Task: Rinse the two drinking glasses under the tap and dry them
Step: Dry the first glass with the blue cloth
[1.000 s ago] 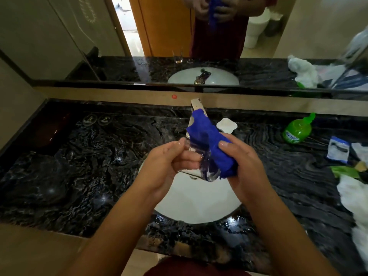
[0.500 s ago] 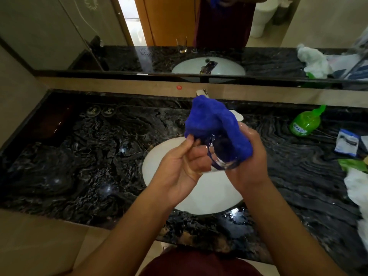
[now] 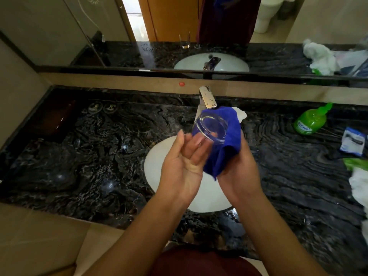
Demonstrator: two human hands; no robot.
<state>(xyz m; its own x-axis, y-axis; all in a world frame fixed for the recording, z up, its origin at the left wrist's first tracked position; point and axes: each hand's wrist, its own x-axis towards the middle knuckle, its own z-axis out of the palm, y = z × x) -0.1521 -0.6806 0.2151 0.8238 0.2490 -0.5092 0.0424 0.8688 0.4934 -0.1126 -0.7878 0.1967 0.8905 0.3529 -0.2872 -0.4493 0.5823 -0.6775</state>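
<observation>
Drinking glass [image 3: 211, 127]: clear, smooth, cylindrical, held over the white oval basin [image 3: 159, 168], cradled in a soft blue cloth [image 3: 223, 152] that the right hand [image 3: 237, 172] grips. Left hand [image 3: 185, 162]: fingers [image 3: 196, 145] straight and together, touching the glass wall. Risk: wet glass likely slick, could slide from the cloth onto ceramic or the hard veined stone surface [image 3: 99, 156]. Second glass shows only in the mirror.

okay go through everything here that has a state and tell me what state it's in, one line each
glass: held above the basin, cradled in the cloth
cloth: bunched around the glass, gripped by right hand
left hand: fingers straight, touching the glass
tap: no water seen running
green bottle: lying tilted on the counter
</observation>
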